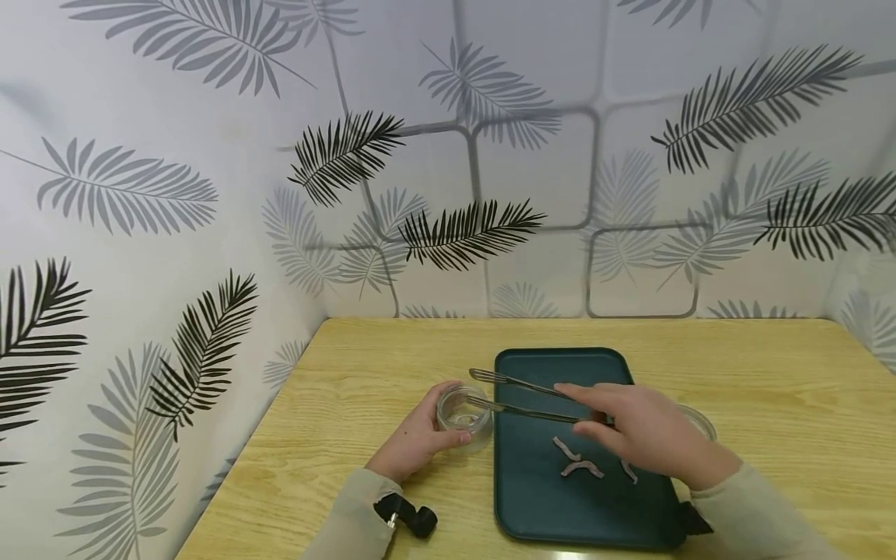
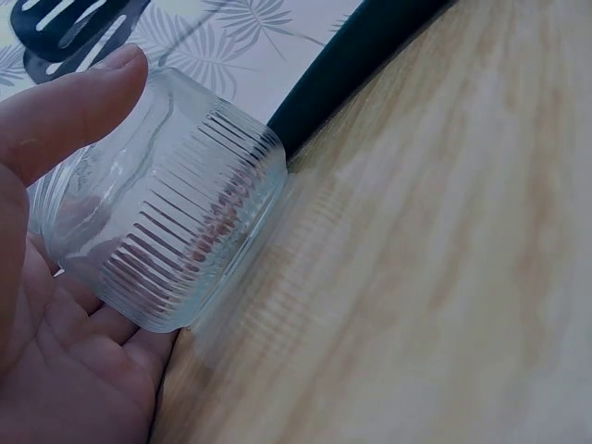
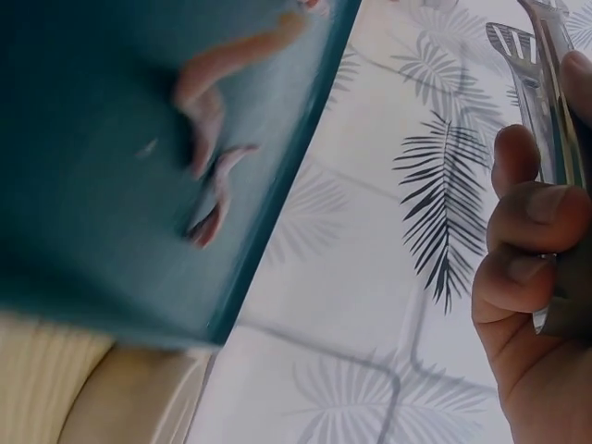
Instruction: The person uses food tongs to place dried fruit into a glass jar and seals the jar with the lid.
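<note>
My left hand (image 1: 420, 439) grips a small clear glass jar (image 2: 176, 213) round its side, thumb and fingers on opposite walls. The jar stands on the table; something reddish shows through its ribbed glass near the bottom. My right hand (image 1: 647, 432) holds metal tongs (image 1: 539, 414), whose slotted ends are apart, one of them over the jar's mouth. Beneath the right hand lies a dark green tray (image 1: 542, 505). On it are thin pinkish, meat-like strips, including a curved strip (image 1: 582, 468) and a shorter strip (image 1: 565, 449). Nothing is visible between the tong ends.
A second round glass container (image 1: 700, 422) is partly hidden behind the right hand, to the right of the tray. The wood-grain table (image 1: 392, 350) meets a leaf-patterned wall (image 1: 504, 272) at the back. A black wrist mount (image 1: 413, 515) sits on the left sleeve.
</note>
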The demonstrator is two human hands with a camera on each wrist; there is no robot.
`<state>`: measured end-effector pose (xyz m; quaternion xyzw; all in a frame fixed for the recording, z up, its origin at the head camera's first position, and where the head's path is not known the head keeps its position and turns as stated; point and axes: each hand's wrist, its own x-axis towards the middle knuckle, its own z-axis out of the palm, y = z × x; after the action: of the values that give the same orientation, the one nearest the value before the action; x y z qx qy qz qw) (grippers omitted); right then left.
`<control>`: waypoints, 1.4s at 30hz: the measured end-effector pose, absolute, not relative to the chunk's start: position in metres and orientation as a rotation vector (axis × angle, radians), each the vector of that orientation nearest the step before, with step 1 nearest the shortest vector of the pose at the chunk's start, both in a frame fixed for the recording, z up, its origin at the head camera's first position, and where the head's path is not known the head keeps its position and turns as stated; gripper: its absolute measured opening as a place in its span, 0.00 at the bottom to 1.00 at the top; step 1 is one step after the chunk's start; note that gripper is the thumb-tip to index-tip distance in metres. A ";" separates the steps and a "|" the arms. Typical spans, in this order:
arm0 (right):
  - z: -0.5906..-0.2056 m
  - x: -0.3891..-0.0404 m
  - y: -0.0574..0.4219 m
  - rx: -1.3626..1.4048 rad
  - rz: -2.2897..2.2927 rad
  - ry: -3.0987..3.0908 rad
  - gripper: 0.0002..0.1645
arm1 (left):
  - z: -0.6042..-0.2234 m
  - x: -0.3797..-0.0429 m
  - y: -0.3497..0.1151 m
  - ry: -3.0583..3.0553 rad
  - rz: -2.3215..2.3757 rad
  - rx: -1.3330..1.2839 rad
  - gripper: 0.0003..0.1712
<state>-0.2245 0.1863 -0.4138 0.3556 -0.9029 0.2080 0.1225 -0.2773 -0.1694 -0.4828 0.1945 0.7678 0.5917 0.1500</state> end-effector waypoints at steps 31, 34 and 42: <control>-0.432 -0.195 0.300 0.800 0.456 -2.789 0.32 | -0.480 -0.277 -0.170 2.199 1.691 0.583 0.49; -0.435 -0.192 0.308 0.769 0.443 -2.825 0.32 | -0.481 -0.277 -0.170 2.188 1.697 0.586 0.49; -0.437 -0.188 0.322 0.674 0.413 -2.924 0.31 | -0.482 -0.277 -0.172 2.205 1.689 0.589 0.49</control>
<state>-0.1882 0.3221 -0.4374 0.2222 -0.9638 0.1361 0.0563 -0.2768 -0.1717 -0.4825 0.2051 0.7677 0.5881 0.1504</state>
